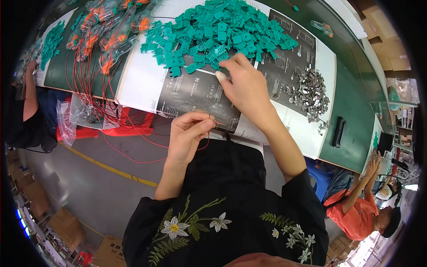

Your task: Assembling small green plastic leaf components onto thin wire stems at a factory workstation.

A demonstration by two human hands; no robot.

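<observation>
My left hand (pixel 191 133) is closed in a pinch on a thin red wire (pixel 217 123), just off the near edge of the table. The wire's short end sticks out past the fingertips, and its long part loops down and away to the left. My right hand (pixel 245 84) is over the near edge of a big heap of green plastic parts (pixel 222 31). Its thumb wears a white cover and stands a little apart from the bent index finger. Nothing shows between them, and the other fingers are partly hidden.
Small metal pieces (pixel 310 91) lie heaped to the right, near a black bar-shaped object (pixel 339 132). Clear-and-orange parts (pixel 106 40) with red wires lie at the left, above a plastic bin (pixel 84 111). Co-workers sit at both sides, one in an orange shirt (pixel 356 213).
</observation>
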